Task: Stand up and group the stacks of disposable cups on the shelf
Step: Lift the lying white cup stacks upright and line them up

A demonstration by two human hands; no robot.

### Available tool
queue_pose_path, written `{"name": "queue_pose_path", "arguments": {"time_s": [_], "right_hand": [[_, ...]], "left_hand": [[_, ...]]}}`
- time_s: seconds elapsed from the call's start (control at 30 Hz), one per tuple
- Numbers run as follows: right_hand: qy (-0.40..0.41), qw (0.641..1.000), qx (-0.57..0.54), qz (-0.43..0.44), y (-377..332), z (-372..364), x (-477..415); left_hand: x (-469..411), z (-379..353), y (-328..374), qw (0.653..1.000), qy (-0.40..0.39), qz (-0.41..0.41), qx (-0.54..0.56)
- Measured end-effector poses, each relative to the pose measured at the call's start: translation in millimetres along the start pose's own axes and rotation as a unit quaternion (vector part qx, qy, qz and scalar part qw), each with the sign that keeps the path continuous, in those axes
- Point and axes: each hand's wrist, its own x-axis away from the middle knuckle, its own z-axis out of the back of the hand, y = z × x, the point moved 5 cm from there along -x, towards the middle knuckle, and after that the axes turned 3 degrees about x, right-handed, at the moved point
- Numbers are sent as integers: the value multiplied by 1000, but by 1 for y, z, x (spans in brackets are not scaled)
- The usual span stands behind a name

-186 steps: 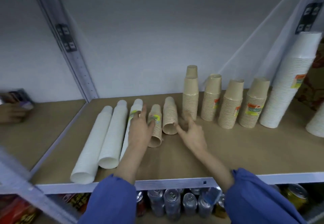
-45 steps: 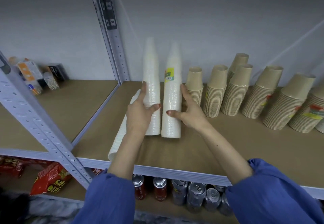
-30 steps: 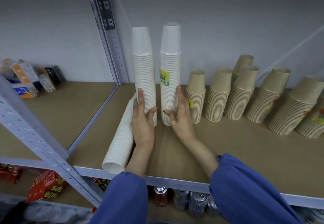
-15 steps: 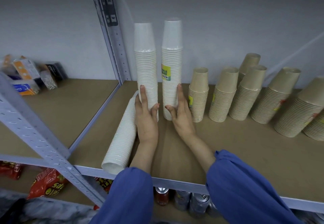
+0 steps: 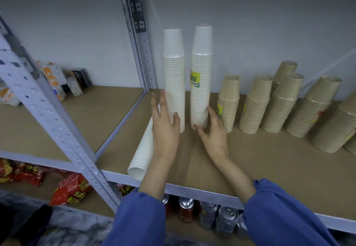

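Note:
Two tall white cup stacks stand upright near the back of the brown shelf (image 5: 250, 159): a plain one (image 5: 174, 76) and, to its right, one with a yellow label (image 5: 201, 76). My left hand (image 5: 163, 128) touches the base of the plain stack with straight, spread fingers. My right hand (image 5: 213, 134) is at the foot of the labelled stack, fingers loose, thumb near its base. A third white stack (image 5: 143, 149) lies on its side left of my left hand, its open end at the shelf's front edge. Several brown cup stacks (image 5: 256, 103) stand in a row to the right.
A grey perforated upright post (image 5: 140, 34) rises just left of the white stacks, and another (image 5: 48, 109) slants across the front left. Small boxes (image 5: 63, 84) sit on the neighbouring shelf. Drink cans (image 5: 208, 218) and red snack bags (image 5: 71, 190) fill the shelf below.
The two white stacks, tilted 1.5 s ago, now stand upright. My hands have loosened from their bases and drawn back slightly. Earlier still, the stacks lay on their sides.

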Motion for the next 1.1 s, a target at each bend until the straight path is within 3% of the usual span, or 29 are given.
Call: {"name": "queue_pose_path", "arguments": {"time_s": [0.2,0.37,0.57,0.83,1.1], "right_hand": [[0,997,40,-62,-1,7,16],[-35,996,-6,-78,-23,-1,30],[-187,973,-64,-115,-61,-42,36],[-328,925,34,-189,-91,-82,34],[-331,909,-112,-226,-89,-74,30]], "left_hand": [[-13,62,-4,998,34,-14,-51],[-20,96,-51,991,-16,94,-95],[-3,90,-101,969,-110,167,-145],[17,68,-124,948,-200,144,-201],[18,58,-125,941,-221,144,-213]]}}
